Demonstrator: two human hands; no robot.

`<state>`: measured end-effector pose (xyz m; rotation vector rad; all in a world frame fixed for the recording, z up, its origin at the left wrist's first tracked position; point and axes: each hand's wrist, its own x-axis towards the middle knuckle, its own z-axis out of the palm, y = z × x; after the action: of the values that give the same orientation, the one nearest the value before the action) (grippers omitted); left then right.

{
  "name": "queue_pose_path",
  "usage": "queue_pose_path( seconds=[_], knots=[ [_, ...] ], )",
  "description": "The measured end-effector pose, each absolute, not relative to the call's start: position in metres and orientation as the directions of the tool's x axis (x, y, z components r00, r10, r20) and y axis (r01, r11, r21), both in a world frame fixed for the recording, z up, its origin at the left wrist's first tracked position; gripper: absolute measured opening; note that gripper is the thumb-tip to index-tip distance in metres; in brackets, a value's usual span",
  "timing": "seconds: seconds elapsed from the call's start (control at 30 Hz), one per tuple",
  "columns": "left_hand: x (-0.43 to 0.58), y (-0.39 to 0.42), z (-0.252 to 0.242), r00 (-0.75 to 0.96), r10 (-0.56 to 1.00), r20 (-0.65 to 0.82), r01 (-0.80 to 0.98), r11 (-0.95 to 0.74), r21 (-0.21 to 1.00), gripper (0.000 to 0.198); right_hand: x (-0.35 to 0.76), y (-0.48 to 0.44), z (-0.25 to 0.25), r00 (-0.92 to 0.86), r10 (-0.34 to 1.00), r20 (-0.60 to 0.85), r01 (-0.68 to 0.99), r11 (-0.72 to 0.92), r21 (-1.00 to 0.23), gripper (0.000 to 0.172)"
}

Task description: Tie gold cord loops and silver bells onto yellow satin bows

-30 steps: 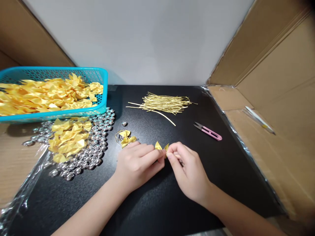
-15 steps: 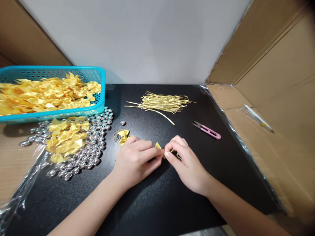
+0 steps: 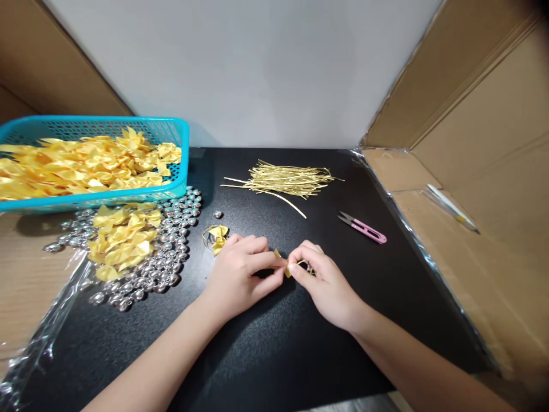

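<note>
My left hand (image 3: 246, 274) is closed in a pinch on a small yellow ribbon bow (image 3: 288, 274), low over the black table. From the other side, the thumb and forefinger of my right hand (image 3: 328, 286) press together at the bow's edge, on a thin gold cord (image 3: 302, 261). The cord curves out behind the right fingers, where a small shiny piece partly shows. My fingers cover most of the bow. Just left of my left hand lies another yellow bow (image 3: 219, 233) with a loop of gold cord. A single silver bell-like bead (image 3: 218, 214) sits behind it.
A blue basket (image 3: 187, 154) of yellow bows stands at the back left. Before it, a pile of yellow bows (image 3: 124, 240) lies among silver beads (image 3: 160, 280). Gold cords (image 3: 287, 179) lie at the back; pink thread snips (image 3: 364, 228) are at right. Cardboard (image 3: 467, 274) borders the table.
The view has shifted slightly, so the things on the table sit a little further right. My hands stay together at the bow, with only small finger movement.
</note>
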<state>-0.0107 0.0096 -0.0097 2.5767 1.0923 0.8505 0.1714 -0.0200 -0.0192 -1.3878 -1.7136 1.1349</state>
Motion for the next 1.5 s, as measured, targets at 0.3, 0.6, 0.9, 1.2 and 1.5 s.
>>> queue_pose_path(
  seconds=[0.3,0.6,0.9,1.2,1.5],
  knots=[
    [-0.012,0.012,-0.011,0.562,0.704,0.435,0.573,-0.71,0.409,0.013,0.173,-0.019,-0.021,-0.225,0.974,-0.03,0.39,0.062,-0.919,0.016],
    [-0.013,0.012,-0.01,0.539,0.727,0.425,0.557,-0.686,0.467,0.011,0.174,-0.018,-0.02,-0.249,0.967,-0.056,0.356,0.037,-0.934,0.017],
    [-0.013,0.012,-0.008,0.521,0.739,0.427,0.528,-0.672,0.52,0.011,0.178,-0.015,-0.019,-0.284,0.957,-0.053,0.277,0.029,-0.96,0.019],
    [-0.012,0.012,-0.007,0.485,0.761,0.431,0.51,-0.647,0.567,0.012,0.178,-0.014,-0.017,-0.3,0.952,-0.062,0.266,0.021,-0.964,0.019],
    [-0.01,0.007,-0.004,0.51,0.716,0.477,0.535,-0.698,0.476,0.013,0.179,-0.02,-0.004,-0.114,0.906,0.408,0.581,0.394,-0.713,0.007]
  ],
)
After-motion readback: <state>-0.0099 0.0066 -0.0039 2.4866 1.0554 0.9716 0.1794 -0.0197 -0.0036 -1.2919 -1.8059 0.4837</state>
